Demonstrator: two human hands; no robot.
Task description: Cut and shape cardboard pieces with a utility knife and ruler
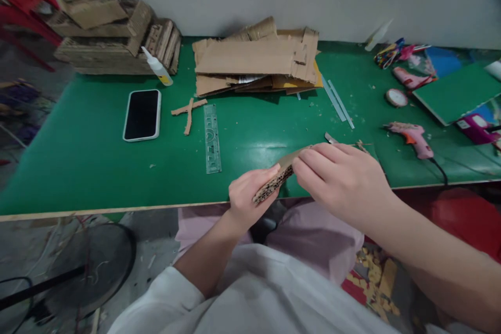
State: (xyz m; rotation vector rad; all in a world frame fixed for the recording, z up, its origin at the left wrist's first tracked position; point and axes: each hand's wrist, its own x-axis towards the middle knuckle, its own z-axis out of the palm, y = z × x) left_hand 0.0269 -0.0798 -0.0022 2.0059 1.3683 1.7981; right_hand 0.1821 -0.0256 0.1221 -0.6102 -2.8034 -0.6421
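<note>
Layered cardboard piece (273, 186): likely light, fairly stiff, crushable edges; best held by flat faces. Left-hand fingers (263, 176) clamped on it, right-hand fingers (313, 164) pinching far end

The left hand (250, 195) grips one end of a thick piece of layered cardboard (274, 185) at the edge of the green table (176, 177), while the right hand (336, 175) touches its other end. A clear ruler (212, 138) lies beyond the left hand, near crossed cardboard strips (189, 111) and a phone (142, 115), and a pink glue gun (415, 137) rests at the right, well apart from the cardboard.
</note>
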